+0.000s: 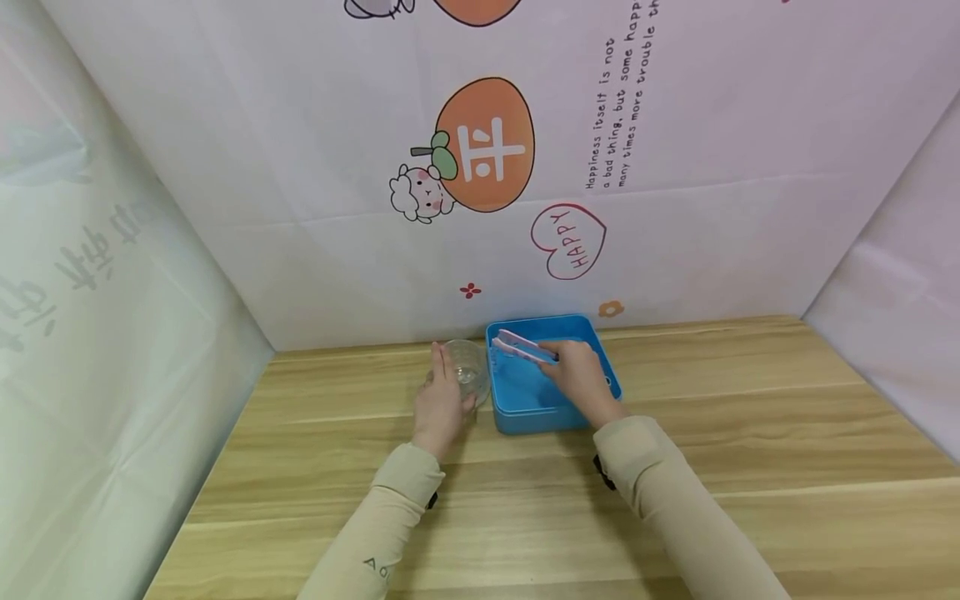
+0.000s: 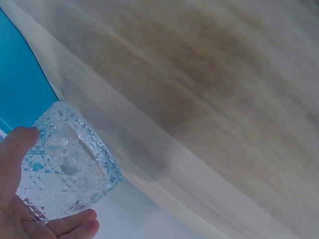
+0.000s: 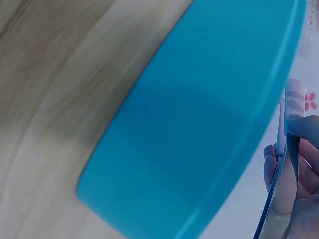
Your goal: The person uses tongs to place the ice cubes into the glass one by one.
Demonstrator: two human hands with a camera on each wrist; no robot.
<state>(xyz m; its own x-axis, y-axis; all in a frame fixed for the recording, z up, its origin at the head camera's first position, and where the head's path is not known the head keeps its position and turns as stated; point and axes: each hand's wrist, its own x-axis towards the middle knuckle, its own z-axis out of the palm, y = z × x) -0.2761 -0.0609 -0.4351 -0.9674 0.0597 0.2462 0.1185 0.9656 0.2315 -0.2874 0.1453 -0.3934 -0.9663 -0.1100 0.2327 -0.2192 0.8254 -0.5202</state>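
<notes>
Clear patterned cup (image 1: 468, 372), one, standing on the desk (image 1: 315, 433), just left of an open blue box (image 1: 536, 421); left hand (image 1: 441, 405) grasping its side. Pink tongs (image 1: 521, 347), one pair, gripped in the right hand (image 1: 579, 373), tips above the box's left part.

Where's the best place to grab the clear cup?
Probably grip the cup by its side wall, coming from the left, as the left hand does: the blue box sits close on the right, and the cup's faceted surface might prevent slipping.
</notes>
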